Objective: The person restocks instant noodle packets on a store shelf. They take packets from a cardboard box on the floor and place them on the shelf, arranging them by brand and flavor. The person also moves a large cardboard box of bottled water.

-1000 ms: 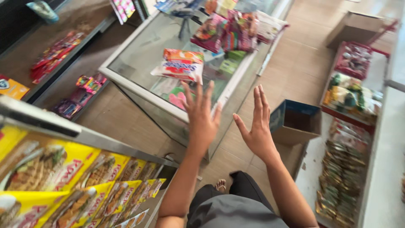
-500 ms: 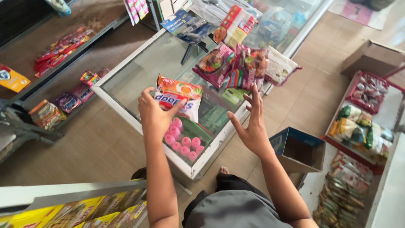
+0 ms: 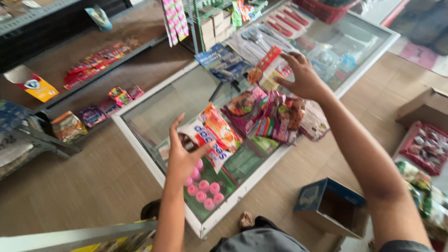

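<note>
glass display counter (image 3: 154, 112) | on top: snack packets (image 3: 273, 114), orange-white packet (image 3: 214, 135)

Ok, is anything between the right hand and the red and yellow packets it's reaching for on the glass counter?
Nothing visible. The right hand hovers with fingers spread directly over the red and yellow packets on the glass counter. The left hand holds an orange and white snack bag apart, nearer the counter's front.

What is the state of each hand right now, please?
Left hand: closed on an orange-and-white snack packet above the glass display counter.
Right hand: open, fingers spread, holding nothing, over hanging snack packets.
</note>
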